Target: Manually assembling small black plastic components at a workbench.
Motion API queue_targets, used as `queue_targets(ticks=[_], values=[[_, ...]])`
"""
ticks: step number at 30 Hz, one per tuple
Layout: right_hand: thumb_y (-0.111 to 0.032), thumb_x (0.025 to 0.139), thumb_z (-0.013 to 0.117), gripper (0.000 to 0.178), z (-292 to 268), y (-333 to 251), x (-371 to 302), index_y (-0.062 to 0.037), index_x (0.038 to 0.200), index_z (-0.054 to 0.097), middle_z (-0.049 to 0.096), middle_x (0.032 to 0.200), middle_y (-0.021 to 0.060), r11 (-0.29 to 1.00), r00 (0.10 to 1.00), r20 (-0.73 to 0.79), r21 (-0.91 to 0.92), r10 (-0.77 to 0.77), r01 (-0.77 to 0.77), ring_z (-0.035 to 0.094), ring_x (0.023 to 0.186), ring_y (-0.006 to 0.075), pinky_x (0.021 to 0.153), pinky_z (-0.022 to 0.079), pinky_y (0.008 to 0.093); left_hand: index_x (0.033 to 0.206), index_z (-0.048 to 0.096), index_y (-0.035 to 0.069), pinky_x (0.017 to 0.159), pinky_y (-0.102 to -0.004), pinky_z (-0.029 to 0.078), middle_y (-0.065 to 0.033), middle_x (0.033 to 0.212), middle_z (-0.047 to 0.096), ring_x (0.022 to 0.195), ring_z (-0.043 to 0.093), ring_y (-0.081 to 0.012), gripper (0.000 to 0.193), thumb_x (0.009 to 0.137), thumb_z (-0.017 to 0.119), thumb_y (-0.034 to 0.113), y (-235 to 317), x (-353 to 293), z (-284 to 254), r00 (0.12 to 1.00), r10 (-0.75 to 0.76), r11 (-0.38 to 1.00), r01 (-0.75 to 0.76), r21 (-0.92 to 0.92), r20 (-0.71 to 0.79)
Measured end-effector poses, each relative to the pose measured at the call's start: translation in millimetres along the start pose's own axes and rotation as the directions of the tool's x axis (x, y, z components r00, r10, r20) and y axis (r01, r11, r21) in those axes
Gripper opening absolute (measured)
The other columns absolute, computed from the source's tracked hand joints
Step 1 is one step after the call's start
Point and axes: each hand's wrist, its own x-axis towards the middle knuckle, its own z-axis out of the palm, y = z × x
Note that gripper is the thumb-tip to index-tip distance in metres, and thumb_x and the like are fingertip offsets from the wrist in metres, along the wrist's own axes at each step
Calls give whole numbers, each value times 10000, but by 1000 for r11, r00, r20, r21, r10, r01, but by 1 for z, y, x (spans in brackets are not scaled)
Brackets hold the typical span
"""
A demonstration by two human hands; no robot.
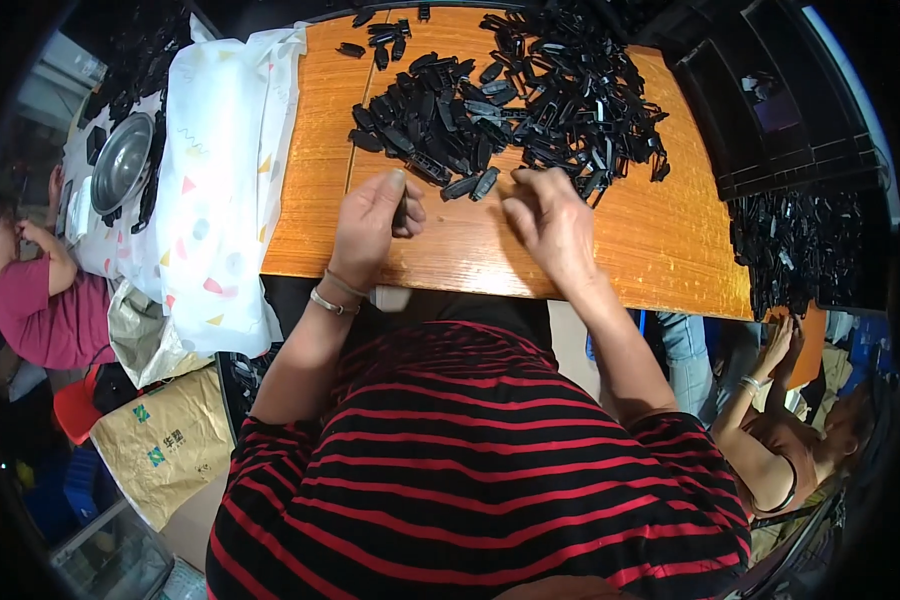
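Observation:
My left hand (370, 225) is closed around a small black plastic piece (400, 212), of which only part shows between the thumb and fingers. Across from it, my right hand (555, 225) hovers at the near edge of the heaped parts, its fingers bent and the thumb apart, with nothing visible between them. In front of both hands lies a pile of oblong black plastic pieces (440, 115). Right of that and running into it is a larger heap of black plastic parts (570, 95), many of them slim and frame-like. Two single pieces lie just between my hands.
All this is on an orange-brown wooden table (670, 240). Patterned white sheeting (220, 180) covers its left side, beside a metal bowl (122, 165). More black parts (795, 250) are heaped at right. One person (55, 310) sits at left, another (780, 450) at right. A paper sack (165, 450) stands below.

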Motion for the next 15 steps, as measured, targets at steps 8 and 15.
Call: queue_targets(ticks=[8,15], values=[[-102,778,723,200,-2,25,11,-25,949,651,585,899,155,963,1000,16,-271,8,-3,630,741,361,624,518,425,988,613,92,583,-350,470,-97,811,656,667,639,-231,259,879,652,324,-2,33,13,838,542,457,-234,858,-60],[-76,730,792,226,-6,21,13,13,746,584,543,776,120,1000,997,80,-18,5,-3,577,662,273,596,468,370,919,629,108,540,-359,458,-79,690,634,613,621,-248,301,807,724,371,8,35,23,882,461,366,-84,927,-102]])
